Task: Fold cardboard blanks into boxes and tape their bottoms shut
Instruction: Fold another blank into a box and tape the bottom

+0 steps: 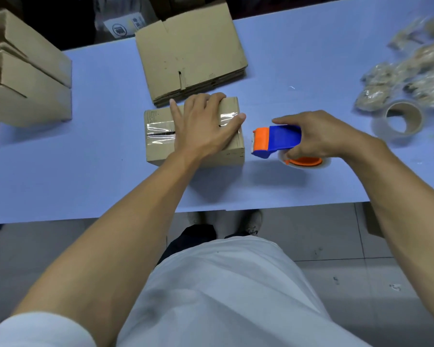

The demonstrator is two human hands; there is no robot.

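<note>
- Lying bottom-up near the middle of the blue table (85,171), the folded box (161,144) has clear tape (159,126) running across its flap seam.
- Resting flat on top of the box, the left hand (206,126) presses down with straight fingers spread apart; the fingertips reach the far edge and the thumb stretches right along the tape line.
- Just right of the box and apart from it, the right hand (321,136) grips a blue and orange tape dispenser (278,141), its fingers curled round the handle and the index finger laid along the top; the orange head points at the box's right side.
- Beyond the box, a stack of flat cardboard blanks (191,53) lies almost touching its far edge.
- On the far left stand finished boxes (25,78), stacked.
- To the far right sit a spare tape roll (398,118) and, behind it, a blurred heap of clear-wrapped packets (411,71).
</note>
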